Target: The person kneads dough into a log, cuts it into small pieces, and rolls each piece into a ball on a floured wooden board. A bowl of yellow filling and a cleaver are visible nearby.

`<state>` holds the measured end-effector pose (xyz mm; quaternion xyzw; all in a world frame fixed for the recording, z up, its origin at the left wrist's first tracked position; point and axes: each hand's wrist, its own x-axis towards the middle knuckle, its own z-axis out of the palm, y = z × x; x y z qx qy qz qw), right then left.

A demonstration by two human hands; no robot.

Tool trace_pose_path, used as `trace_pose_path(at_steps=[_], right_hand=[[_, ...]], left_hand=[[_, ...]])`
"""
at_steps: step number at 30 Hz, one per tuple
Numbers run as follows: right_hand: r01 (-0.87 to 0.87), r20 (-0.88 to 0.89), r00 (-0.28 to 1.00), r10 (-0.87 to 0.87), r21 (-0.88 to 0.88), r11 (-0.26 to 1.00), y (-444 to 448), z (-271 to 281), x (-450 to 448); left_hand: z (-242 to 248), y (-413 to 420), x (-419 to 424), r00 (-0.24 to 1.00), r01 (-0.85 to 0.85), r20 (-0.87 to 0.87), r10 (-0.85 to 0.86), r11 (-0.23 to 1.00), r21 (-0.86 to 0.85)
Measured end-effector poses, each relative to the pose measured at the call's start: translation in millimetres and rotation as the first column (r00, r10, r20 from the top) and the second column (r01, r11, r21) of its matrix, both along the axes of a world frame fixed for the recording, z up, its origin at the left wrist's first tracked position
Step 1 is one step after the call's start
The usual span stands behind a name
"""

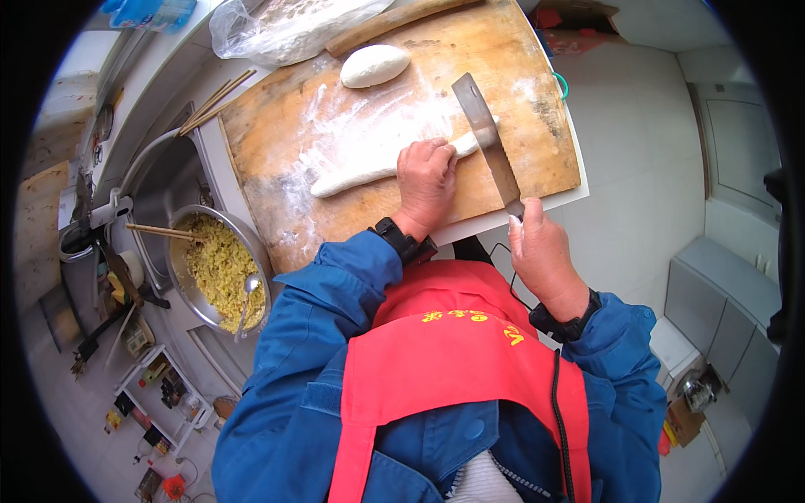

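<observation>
A long rope of white dough [355, 178] lies across the floured wooden board [541, 160]. My left hand [427, 182] rests over the rope near its middle, with the fingers curled onto it. In my right hand [544, 258] is the handle of a kitchen knife [487, 132] with a broad, square-ended blade. The blade lies across the rope's right part, to the right of my left hand; whether it has cut into the dough I cannot tell. Farther back on the board sits a smooth oval lump of dough [375, 65].
A rolling pin [402, 24] lies at the board's back edge beside a clear plastic bag [295, 31] of flour. Left of the board, a steel bowl [267, 283] holds yellow crumbly filling, chopsticks [157, 231] and a spoon [250, 286]. Behind it are a sink [166, 170] and more chopsticks [217, 104].
</observation>
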<state>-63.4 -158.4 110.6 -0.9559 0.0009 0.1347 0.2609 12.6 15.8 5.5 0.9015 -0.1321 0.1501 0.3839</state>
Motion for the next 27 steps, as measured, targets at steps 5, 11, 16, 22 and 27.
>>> trace_pose_path(at_steps=[5,11,16,22,27], right_hand=[[-0.072,-0.026,0.997,0.072,0.007,0.997,3.4,10.9,-5.4],[-0.096,-0.068,0.993,0.094,-0.029,0.995,7.4,10.1,-0.8],[-0.079,-0.109,0.991,0.074,-0.045,0.996,16.6,-6.4,7.3],[0.012,-0.058,0.998,-0.012,-0.009,1.0,26.6,-18.0,13.8],[-0.043,0.037,0.998,0.042,0.041,0.998,28.1,2.3,4.3]], left_hand=[[0.1,1.1,-1.8,1.0,0.01,0.024,-0.009,0.999,-0.031],[2.2,4.9,-2.8,1.0,0.012,0.005,-0.012,0.999,-0.04],[7.1,12.6,-1.8,0.998,-0.01,-0.056,0.011,1.0,0.024],[7.3,24.0,15.5,0.986,-0.134,-0.08,0.146,0.981,0.138],[6.9,29.2,18.6,0.976,-0.157,-0.129,0.176,0.977,0.145]])
